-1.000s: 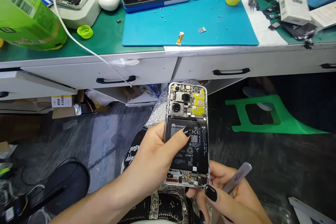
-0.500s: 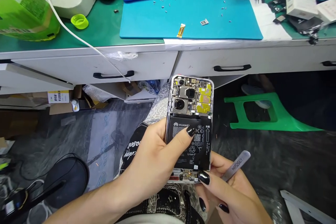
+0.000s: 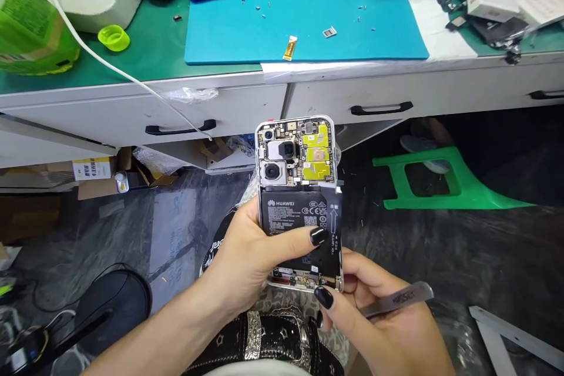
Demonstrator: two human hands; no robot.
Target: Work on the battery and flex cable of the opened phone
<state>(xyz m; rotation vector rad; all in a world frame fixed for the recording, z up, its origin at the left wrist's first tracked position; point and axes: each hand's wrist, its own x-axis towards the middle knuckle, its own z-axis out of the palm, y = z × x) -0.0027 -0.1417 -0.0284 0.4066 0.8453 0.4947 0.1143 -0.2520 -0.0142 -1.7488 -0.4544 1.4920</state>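
An opened phone (image 3: 288, 211) is held above my lap, its cameras, yellow-covered board and black battery exposed. My left hand (image 3: 251, 249) grips its left side, the thumb lying across the battery. At the lower right corner, my right hand (image 3: 374, 311) has its thumb on the bottom edge and its fingers at the side. Metal tweezers (image 3: 399, 299) rest in that same hand, pointing out to the right; their tips are hidden.
On the desk, a blue mat (image 3: 238, 35) bears a gold flex strip (image 3: 289, 48), a small metal tray (image 3: 329, 32) and several screws. White drawers (image 3: 220, 114) face me. A green plastic stool (image 3: 396, 188) stands at the right. A white cable (image 3: 110, 64) hangs over the desk edge.
The phone and both hands have shifted left in view, and the phone stands more upright. The tweezers now lie flatter. The desk has slid left in view too.
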